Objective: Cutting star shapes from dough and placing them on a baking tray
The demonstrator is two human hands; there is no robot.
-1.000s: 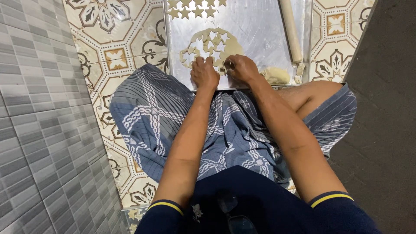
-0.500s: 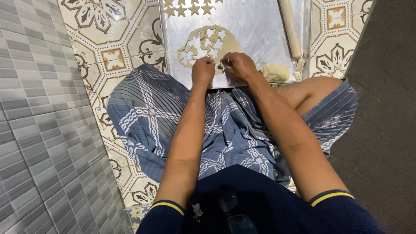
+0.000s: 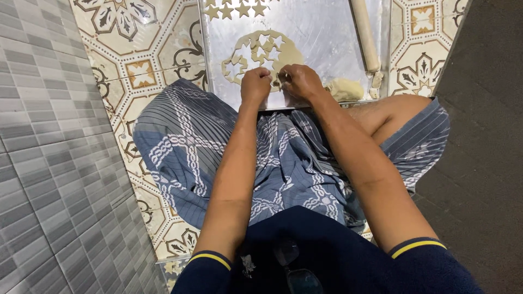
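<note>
A thin round sheet of pale dough (image 3: 256,46) with several star-shaped holes lies on a shiny metal tray (image 3: 321,32) on the floor. My left hand (image 3: 255,84) rests curled on the sheet's near edge. Right beside it, my right hand (image 3: 298,80) is curled over the near edge too, pinching at something small that its fingers hide. Several cut dough stars (image 3: 235,9) sit in a row at the tray's far end.
A wooden rolling pin (image 3: 365,34) lies along the tray's right side, with a lump of dough (image 3: 345,89) near its end. Patterned floor tiles (image 3: 136,71) surround the tray. A grey tiled wall (image 3: 49,163) stands at the left. My crossed legs in blue patterned cloth (image 3: 283,163) fill the middle.
Both hands have stayed at the near edge of the dough sheet, with the fingers closing in slightly toward each other. The view has shifted a little.
</note>
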